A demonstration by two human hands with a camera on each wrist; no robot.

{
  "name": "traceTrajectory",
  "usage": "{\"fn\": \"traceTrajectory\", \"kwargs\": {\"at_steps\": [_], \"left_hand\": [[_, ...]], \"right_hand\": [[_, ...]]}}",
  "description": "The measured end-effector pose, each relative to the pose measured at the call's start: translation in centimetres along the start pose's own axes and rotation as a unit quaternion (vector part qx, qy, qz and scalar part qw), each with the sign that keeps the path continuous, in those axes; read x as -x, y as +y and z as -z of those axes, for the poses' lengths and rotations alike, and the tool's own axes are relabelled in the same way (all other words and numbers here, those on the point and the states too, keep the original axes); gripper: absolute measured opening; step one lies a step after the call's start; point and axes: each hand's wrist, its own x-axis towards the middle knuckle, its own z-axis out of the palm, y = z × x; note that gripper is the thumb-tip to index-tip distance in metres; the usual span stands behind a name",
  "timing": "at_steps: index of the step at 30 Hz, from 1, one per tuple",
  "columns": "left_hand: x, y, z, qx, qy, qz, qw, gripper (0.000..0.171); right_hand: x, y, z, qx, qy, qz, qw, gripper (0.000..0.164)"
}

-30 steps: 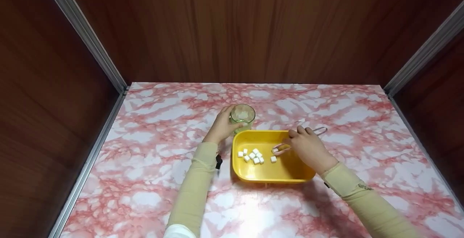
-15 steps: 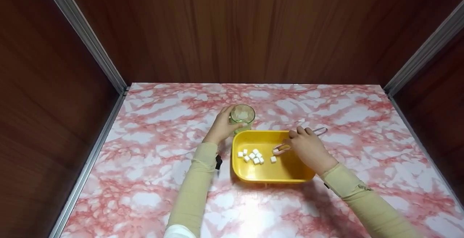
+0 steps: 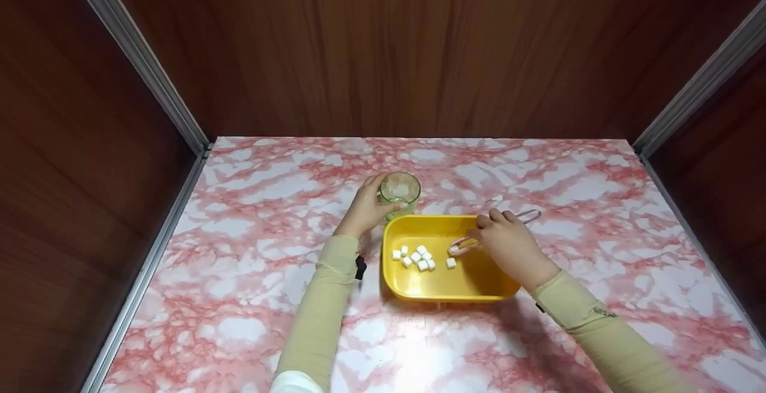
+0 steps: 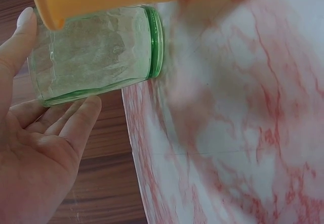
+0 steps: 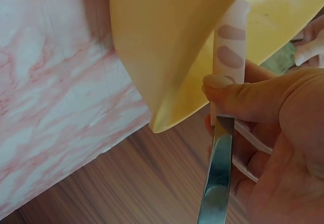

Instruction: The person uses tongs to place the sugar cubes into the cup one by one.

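My left hand (image 3: pixel 362 209) holds a clear green drinking glass (image 4: pixel 96 57) at its side, thumb on one side and fingers on the other. The glass stands upright behind the yellow plastic tray (image 3: pixel 443 290). My right hand (image 3: pixel 513 248) grips metal tongs (image 5: pixel 216 173) with pink, spotted arms, reaching over the tray's right part. The tong tips lie low in the tray around a white cube (image 3: pixel 453 250), partly hidden by them. One loose white cube (image 3: pixel 450 263) sits just below the tips. Several more white cubes (image 3: pixel 422 265) cluster in the tray's left half.
The tray rests on a table (image 3: pixel 251 297) with a red and white marbled top. A brown wood-grain panel (image 3: pixel 383 52) rises behind, with more panels and metal strips at both sides. A small white piece (image 3: pixel 497 199) lies beyond the right hand.
The tong tips have shifted slightly about the white cube, which shows less clearly between them than a second ago. The left hand and the glass have stayed in place.
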Motion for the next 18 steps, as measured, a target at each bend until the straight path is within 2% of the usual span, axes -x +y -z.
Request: {"fn": "traceTrajectory", "kwargs": {"at_steps": [6,18], "left_hand": [[0.0,-0.2,0.0,0.002,-0.004,0.002,1.0000,0.079],[0.1,-0.3,-0.1,0.032,-0.009,-0.004,0.9994,0.080]], "right_hand": [[0.2,-0.3,0.3,-0.015,-0.002,0.005,1.000,0.025],[0.1,0.0,1.7,-0.047,-0.013,-0.011,0.999,0.035]]}}
